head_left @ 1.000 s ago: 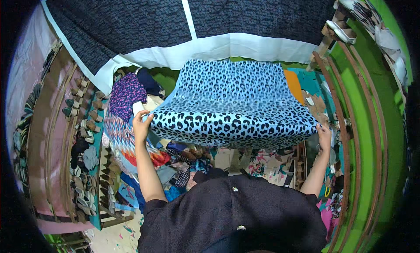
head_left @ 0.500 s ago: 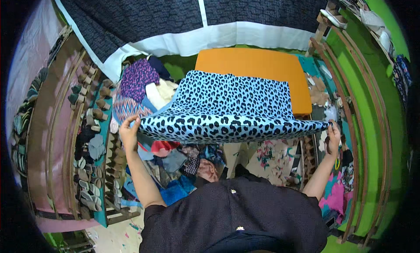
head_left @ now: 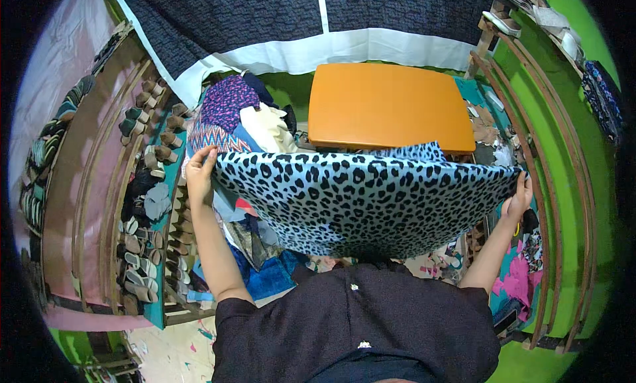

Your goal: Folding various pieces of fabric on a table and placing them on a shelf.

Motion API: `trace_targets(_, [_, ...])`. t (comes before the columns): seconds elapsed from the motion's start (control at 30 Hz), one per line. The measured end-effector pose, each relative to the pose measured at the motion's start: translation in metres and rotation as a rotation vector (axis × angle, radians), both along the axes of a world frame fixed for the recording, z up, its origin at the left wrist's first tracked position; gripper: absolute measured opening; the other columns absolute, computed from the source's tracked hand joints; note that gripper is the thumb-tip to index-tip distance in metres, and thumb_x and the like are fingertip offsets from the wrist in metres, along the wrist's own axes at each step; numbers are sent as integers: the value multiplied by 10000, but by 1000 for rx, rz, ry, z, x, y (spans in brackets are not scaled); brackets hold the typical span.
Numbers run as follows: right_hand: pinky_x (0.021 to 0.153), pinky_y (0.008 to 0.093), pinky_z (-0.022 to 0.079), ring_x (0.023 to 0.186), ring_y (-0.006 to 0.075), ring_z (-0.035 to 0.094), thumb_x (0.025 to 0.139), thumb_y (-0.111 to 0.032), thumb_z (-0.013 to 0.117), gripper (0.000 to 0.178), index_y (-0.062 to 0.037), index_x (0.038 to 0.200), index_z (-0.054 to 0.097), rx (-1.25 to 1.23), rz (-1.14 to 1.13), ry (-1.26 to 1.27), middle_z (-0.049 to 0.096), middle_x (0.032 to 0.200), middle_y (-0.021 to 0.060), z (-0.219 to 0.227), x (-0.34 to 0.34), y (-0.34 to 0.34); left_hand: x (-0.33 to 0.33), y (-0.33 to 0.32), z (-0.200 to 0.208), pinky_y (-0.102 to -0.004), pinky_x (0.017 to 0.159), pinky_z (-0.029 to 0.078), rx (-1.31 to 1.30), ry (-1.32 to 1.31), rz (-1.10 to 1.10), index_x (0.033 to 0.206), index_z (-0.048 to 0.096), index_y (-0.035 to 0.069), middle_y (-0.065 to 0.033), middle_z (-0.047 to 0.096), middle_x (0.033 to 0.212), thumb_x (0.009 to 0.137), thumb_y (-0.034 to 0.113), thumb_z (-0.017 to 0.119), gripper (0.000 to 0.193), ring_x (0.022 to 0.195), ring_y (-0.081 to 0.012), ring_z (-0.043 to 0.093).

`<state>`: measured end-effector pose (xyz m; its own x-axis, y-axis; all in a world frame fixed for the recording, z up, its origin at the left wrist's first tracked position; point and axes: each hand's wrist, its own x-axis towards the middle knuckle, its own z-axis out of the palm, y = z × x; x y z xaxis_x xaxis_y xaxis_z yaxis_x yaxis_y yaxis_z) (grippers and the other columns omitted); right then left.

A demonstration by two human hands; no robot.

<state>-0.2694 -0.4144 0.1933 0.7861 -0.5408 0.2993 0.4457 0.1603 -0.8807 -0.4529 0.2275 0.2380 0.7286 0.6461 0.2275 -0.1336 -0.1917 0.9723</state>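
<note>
Stretched between my two hands is a light blue fabric piece (head_left: 358, 197) with black leopard spots. My left hand (head_left: 200, 174) pinches its upper left corner, and my right hand (head_left: 519, 197) grips the upper right corner. The cloth sags in the middle and hangs toward my body, hiding much of the floor in front of me. A small part of it shows beyond the taut top edge, close to the orange tabletop (head_left: 391, 105). Past my left hand lies a heap of fabrics, with a purple patterned cloth (head_left: 228, 103) and a cream cloth (head_left: 266, 128) on top.
Racks of shoes (head_left: 142, 270) stand on the left, beside wooden rails. To the right are a wooden rack (head_left: 530, 131) and pink fabric scraps (head_left: 520, 277). A dark curtain (head_left: 265, 19) with a white border hangs at the back. Blue cloth (head_left: 271, 277) lies on the floor.
Both hands have risen slightly with the fabric. Its far part has come off the orange tabletop, and the cloth now hangs down toward my body.
</note>
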Motion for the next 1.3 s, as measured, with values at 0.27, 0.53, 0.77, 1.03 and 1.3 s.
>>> trace_targets(0.27, [926, 292, 339, 1064, 182, 478, 791, -214, 650, 546, 106, 1175, 431, 18, -10, -91, 513, 1152, 169, 41, 49, 3, 25, -13, 39, -264, 823, 410, 224, 270, -326, 1072, 564, -11, -79, 570, 1001, 537, 42, 753, 570, 919, -154, 531])
trace_targets(0.53, [493, 189, 324, 565, 61, 464, 800, -216, 624, 210, -7, 814, 620, -442, 236, 155, 540, 645, -30, 127, 43, 8, 92, 19, 69, -232, 538, 410, 709, 403, -282, 739, 623, 14, -41, 597, 619, 687, 226, 692, 230, 567, -91, 542])
trace_targets(0.77, [653, 211, 376, 702, 64, 468, 798, -182, 626, 223, 13, 904, 610, -485, -147, -237, 577, 788, -16, 207, 236, -5, 256, -21, 171, -370, 701, 425, 860, -188, 605, 809, 591, 63, -125, 574, 800, 707, 281, 661, 251, 812, -281, 536])
trace_targets(1.03, [789, 243, 376, 843, 117, 527, 783, -127, 633, 230, -3, 975, 605, 165, 4, -401, 602, 904, 20, 226, 290, -8, 334, -31, 176, -312, 720, 396, 805, -646, 437, 779, 595, 32, -88, 564, 794, 700, 88, 634, 104, 794, -218, 507])
trace_targets(1.3, [837, 303, 393, 968, 191, 517, 729, -132, 564, 314, 39, 992, 573, 135, 87, 3, 565, 1037, 107, -39, 244, -44, 285, -40, -108, -448, 961, 257, 861, -78, 209, 800, 602, 81, -194, 463, 1123, 569, 59, 625, 234, 1104, -377, 374])
